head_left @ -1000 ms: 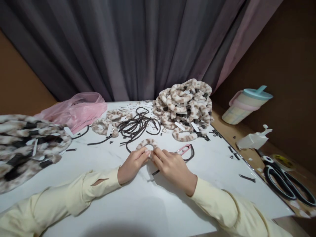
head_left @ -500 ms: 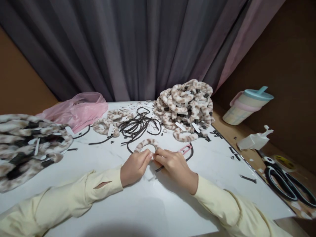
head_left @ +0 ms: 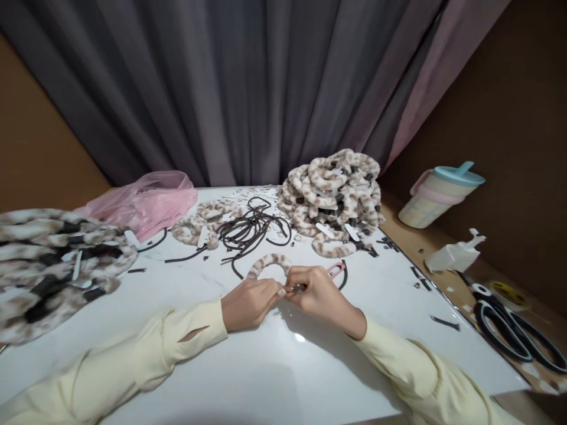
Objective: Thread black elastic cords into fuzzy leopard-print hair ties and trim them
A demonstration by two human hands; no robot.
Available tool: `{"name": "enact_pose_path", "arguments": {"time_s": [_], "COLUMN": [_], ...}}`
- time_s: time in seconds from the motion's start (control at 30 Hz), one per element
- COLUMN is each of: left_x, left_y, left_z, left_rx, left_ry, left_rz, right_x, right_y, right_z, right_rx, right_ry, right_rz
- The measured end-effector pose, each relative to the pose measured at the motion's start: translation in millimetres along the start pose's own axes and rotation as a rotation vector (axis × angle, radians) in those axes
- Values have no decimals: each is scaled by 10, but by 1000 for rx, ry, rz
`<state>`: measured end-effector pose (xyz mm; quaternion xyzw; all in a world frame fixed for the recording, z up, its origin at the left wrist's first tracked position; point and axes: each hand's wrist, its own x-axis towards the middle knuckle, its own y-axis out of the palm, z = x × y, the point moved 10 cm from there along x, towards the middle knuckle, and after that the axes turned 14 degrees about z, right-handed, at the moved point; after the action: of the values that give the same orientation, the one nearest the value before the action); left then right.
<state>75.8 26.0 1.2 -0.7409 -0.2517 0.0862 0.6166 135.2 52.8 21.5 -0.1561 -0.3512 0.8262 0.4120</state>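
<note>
Near the middle of the white worktop (head_left: pixel 248 378), the left hand (head_left: pixel 253 302) and the right hand (head_left: pixel 316 292) meet at the near side of a furry ring (head_left: pixel 271 260), spotted brown on cream. The left hand is closed, thumb and fingertips pinching at the ring's end. The right hand is curled closed as well, gripping a small dark piece (head_left: pixel 298 287) between thumb and fingers. The fingers cover the join, so how the ring and the piece meet cannot be made out.

Just beyond the right hand, a pink tool (head_left: pixel 335 270) shows only in part. Farther back lies a tangle of dark cord (head_left: pixel 248 227), between some loose furry rings (head_left: pixel 195 230) and a tall heap of furry rings (head_left: pixel 332 189) with white tabs. Another furry pile (head_left: pixel 57 265) is cut off by the left edge of the view.

Behind that pile, a translucent pink plastic bag (head_left: pixel 146 200) lies crumpled; its contents are unclear. On the right stands a lidded tumbler (head_left: pixel 436 195), blue on top and pale-bodied; what fills it is hard to tell. A white bottle (head_left: pixel 454 254) leans nearby, its contents hidden, near black-handled scissors (head_left: pixel 500 330) and a yellow-centred tape roll (head_left: pixel 509 294).
</note>
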Motion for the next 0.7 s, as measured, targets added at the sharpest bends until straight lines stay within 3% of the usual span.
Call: {"name": "enact_pose_path", "arguments": {"time_s": [0.17, 0.27, 0.5, 0.7], "left_x": [9, 7, 1, -12], "left_y": [-35, -28, -60, -72], "left_z": [167, 299, 455, 547], "left_rx": [-131, -262, -476, -578], "left_ry": [-110, -184, -284, -363], "left_rz": [-6, -3, -41, -46], "right_x": [6, -13, -97, -28], "right_y": [-168, -273, 5, -77], "right_z": [-161, -303, -346, -315], "right_rx": [4, 156, 694, 1015], "right_ry": [113, 188, 220, 101], "right_rz": [50, 46, 405, 365]}}
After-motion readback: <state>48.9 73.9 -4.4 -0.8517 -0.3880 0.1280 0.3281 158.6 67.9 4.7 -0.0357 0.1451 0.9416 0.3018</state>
